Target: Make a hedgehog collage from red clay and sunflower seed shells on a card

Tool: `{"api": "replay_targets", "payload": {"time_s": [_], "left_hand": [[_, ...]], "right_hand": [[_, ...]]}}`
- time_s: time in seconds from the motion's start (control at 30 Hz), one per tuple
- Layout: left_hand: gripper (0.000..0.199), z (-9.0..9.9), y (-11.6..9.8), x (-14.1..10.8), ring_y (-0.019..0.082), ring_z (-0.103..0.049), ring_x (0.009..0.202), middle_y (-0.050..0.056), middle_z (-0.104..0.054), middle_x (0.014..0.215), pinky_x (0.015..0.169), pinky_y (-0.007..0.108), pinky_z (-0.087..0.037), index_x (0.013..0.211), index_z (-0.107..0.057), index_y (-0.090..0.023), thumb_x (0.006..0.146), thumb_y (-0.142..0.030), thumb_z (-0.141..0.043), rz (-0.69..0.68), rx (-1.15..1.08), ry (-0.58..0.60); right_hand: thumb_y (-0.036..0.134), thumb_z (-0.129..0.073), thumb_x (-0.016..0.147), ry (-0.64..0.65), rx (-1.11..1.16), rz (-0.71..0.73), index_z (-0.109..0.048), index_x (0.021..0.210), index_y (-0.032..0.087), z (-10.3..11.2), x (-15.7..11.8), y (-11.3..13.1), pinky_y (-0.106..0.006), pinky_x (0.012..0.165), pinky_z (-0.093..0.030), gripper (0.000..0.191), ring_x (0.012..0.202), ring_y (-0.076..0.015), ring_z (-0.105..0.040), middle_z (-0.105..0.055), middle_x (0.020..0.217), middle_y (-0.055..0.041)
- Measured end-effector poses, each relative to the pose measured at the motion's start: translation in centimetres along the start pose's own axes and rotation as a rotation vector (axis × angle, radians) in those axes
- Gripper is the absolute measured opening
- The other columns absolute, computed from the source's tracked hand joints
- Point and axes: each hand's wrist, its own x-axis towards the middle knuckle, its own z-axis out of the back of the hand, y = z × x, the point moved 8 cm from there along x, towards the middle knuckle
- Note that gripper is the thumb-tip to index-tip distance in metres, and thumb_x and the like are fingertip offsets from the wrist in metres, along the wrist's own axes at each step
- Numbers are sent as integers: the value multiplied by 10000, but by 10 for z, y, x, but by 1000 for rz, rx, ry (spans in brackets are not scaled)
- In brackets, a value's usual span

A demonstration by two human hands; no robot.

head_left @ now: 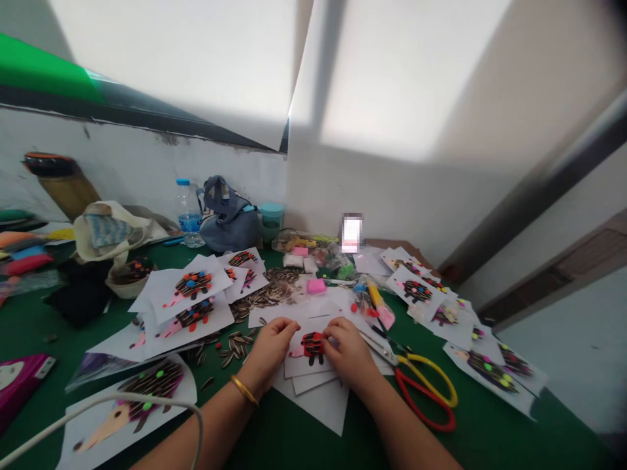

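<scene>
A small hedgehog picture (312,346), with a red body, dark seed stripes and a pink snout, lies on white paper in front of me. My left hand (274,346) is at its left, wearing a gold bangle (243,390), thumb and fingertips pinched together. Whatever sits in that pinch is too small to make out. My right hand (349,349) touches the picture's right side with its fingers curled together, hiding that edge. Striped sunflower seeds (238,346) lie loose left of my left hand. Scissors (416,382) with red and yellow handles rest beside my right hand.
Finished-looking hedgehog sheets (193,290) overlap at left, and more sheets (416,290) lie at right. Behind are a seed pile (264,290), pink clay (316,286), a water bottle (189,215) and a blue bag (228,222). A white cable (127,397) crosses the lower left.
</scene>
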Motion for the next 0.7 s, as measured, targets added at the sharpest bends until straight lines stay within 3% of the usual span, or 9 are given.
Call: {"api": "replay_targets", "payload": {"time_s": [0.2, 0.7], "left_hand": [[295, -6, 2, -1, 77, -284, 426, -100, -373, 457, 449, 223, -221, 727, -632, -171, 678, -459, -675, 13, -16, 62], [280, -8, 4, 0, 71, -285, 431, -93, -396, 485, 434, 220, -187, 740, -625, -163, 699, -435, -682, 26, -24, 89]], "right_hand": [[105, -597, 817, 29, -52, 42, -692, 812, 208, -6, 2, 1, -312, 818, -424, 140, 893, -194, -549, -614, 923, -40], [98, -596, 836, 64, -163, 156, -683, 772, 208, -8, 7, 14, -323, 772, -426, 154, 856, -199, -532, -607, 890, -48]]}}
